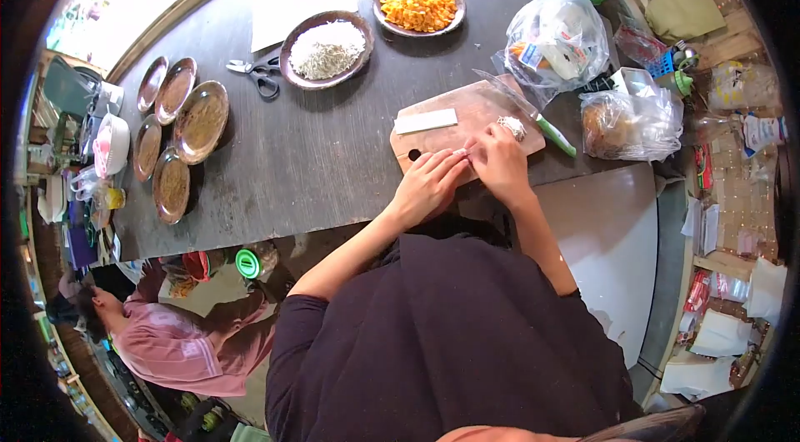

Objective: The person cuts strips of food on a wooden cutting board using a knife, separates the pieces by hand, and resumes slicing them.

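Note:
My left hand is at the near edge of a wooden cutting board, its fingers pressed together. My right hand meets it there, fingertips bent in. Whatever lies between the fingertips is too small to make out. Just beyond my right hand sits a small whitish shredded heap. A white rectangular block lies on the board's left part. Along the board's right side rests a knife with a green handle, its blade pointing away to the upper left.
Beyond the board stand a bowl of white shreds and a bowl of orange pieces. Scissors and several brown dishes are leftward. Plastic bags lie at right. A person in pink sits at lower left.

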Demonstrator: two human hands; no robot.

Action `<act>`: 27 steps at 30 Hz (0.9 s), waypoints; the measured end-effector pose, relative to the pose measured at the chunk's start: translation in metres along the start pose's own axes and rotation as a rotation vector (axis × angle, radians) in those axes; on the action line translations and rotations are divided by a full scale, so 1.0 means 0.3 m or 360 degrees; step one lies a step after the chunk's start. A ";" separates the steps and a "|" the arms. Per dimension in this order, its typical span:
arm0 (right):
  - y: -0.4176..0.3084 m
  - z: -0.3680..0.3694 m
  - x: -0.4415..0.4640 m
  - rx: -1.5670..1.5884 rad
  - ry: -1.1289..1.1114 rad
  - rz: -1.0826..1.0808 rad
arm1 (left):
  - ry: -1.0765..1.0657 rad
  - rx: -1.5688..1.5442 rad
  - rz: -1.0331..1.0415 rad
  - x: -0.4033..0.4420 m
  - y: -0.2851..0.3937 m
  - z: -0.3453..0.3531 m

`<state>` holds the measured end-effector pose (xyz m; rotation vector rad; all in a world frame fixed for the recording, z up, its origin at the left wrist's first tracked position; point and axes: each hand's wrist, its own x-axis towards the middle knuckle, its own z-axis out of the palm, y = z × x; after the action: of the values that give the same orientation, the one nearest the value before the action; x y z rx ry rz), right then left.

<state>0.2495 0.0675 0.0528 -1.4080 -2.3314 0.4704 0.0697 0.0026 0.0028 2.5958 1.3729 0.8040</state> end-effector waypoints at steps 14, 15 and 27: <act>0.220 -0.091 -0.049 -0.0191 0.0681 0.0017 | -0.0142 0.0189 -0.0124 0.025 0.045 0.022; 0.257 -0.103 -0.041 -0.0266 0.0710 0.0050 | -0.0149 0.0189 -0.0129 0.027 0.048 0.022; 0.340 -0.101 -0.051 -0.0155 0.0570 0.0130 | 0.0053 -0.0020 -0.0178 0.045 0.046 0.018</act>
<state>0.3489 0.1020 0.0297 -1.4964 -2.0375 0.1132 0.0886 0.0060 0.0081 2.4812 1.5016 0.8396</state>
